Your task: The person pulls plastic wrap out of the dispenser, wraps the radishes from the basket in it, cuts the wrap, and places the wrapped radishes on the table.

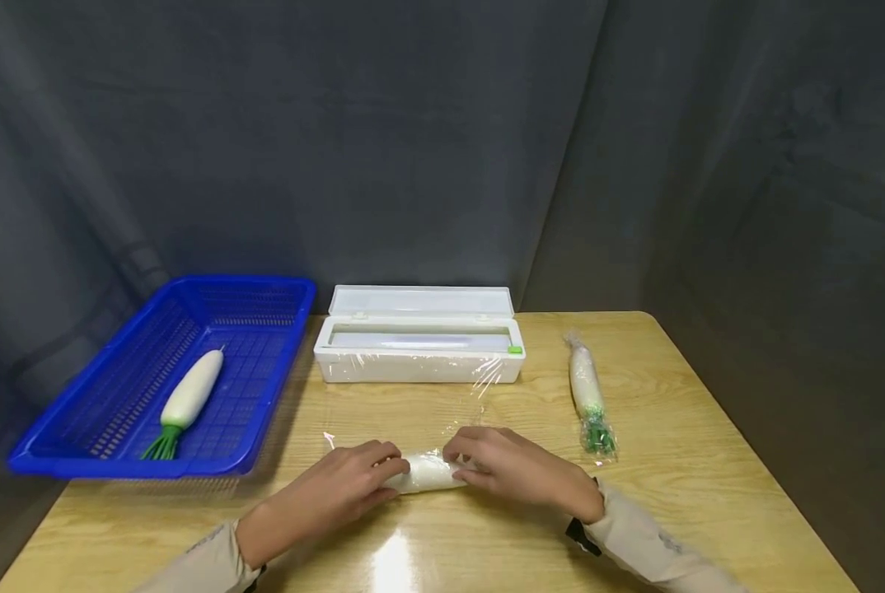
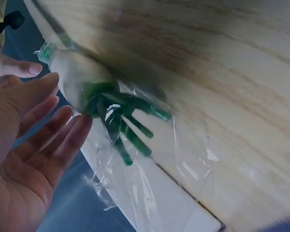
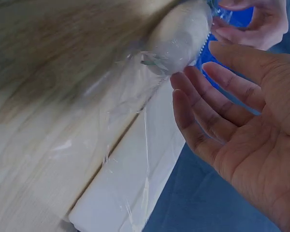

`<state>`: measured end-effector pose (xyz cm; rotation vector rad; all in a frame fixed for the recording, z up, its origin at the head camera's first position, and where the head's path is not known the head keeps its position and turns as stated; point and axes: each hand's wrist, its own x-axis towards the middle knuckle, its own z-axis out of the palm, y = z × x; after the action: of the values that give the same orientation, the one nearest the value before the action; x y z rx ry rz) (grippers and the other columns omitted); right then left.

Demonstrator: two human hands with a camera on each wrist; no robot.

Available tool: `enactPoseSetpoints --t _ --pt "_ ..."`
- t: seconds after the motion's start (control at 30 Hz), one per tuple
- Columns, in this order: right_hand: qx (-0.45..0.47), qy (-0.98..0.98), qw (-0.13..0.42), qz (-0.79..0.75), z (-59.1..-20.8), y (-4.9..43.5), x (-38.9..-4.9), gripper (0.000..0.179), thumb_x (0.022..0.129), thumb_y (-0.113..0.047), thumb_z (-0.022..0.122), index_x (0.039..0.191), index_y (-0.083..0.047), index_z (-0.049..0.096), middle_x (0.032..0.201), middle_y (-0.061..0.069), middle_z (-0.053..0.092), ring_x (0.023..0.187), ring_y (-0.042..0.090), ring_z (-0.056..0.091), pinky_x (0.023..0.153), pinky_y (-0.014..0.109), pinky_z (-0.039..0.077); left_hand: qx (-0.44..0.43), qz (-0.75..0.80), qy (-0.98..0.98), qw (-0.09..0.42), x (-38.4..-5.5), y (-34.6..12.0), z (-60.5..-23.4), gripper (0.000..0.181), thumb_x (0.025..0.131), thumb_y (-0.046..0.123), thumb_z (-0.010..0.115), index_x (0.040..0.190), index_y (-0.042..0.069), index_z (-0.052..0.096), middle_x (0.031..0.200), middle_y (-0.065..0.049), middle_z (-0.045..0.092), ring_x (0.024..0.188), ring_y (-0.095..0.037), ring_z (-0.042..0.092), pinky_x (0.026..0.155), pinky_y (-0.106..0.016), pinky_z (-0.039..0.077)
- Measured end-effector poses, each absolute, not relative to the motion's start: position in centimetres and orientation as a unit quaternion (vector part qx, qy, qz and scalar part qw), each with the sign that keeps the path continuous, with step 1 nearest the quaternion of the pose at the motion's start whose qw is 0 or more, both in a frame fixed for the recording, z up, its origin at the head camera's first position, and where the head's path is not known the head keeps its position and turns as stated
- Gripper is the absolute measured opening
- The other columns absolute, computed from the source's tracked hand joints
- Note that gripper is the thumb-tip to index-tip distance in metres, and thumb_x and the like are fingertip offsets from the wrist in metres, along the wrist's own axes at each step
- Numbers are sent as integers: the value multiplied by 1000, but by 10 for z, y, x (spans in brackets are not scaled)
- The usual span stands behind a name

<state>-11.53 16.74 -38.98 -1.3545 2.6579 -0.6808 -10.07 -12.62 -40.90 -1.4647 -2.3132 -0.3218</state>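
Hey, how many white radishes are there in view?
3. The first radish lies in the blue basket; the second radish, in clear film, on the table at right; the third radish between the left hand and right hand.

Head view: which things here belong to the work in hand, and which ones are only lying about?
Belonging to the work:
left hand and right hand, at the middle radish
white box, lid open
clear film, on the middle radish and box front

Lying apart, untouched, though perhaps part of the same job:
blue basket
bare radish in the basket
wrapped radish at the right
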Motion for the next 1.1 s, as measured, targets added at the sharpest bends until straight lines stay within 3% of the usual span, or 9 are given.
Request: enactPoseSetpoints --t 0.33,0.53,0.8,0.97,1.1 --pt "-450 873 34 -188 -397 163 -111 24 99 -13 72 121 -4 69 117 6 68 101 8 64 87 19 56 -481 -94 -847 206 -95 -125 -419 45 81 22 90 117 11 66 116 -3 65 98 -16 68 67 -25 59" --pt "-447 880 17 -160 -396 163 -112 20 101 -15 71 119 -8 68 117 3 67 103 9 63 89 21 56 -476 -87 -847 219 -98 -124 -423 50 79 15 91 120 8 63 117 -4 63 99 -17 67 74 -28 60" --pt "-452 878 12 -157 -399 163 -117 15 103 -5 64 117 -5 68 116 6 71 108 15 68 94 26 57 -462 -88 -856 213 -105 -122 -429 49 81 6 87 124 7 62 121 -7 65 103 -20 69 78 -33 62" --pt "-436 881 40 -179 -399 162 -121 22 104 -7 63 125 -2 68 122 9 71 113 18 69 97 29 57 -453 -110 -866 182 -110 -123 -430 48 84 4 85 126 4 62 123 -8 65 104 -22 69 83 -36 62" --pt "-433 881 57 -184 -400 163 -125 28 102 -11 68 128 -2 65 122 9 70 109 14 68 92 26 58 -439 -122 -878 147 -114 -125 -427 48 87 4 82 130 3 62 125 -11 66 107 -25 70 82 -39 62"
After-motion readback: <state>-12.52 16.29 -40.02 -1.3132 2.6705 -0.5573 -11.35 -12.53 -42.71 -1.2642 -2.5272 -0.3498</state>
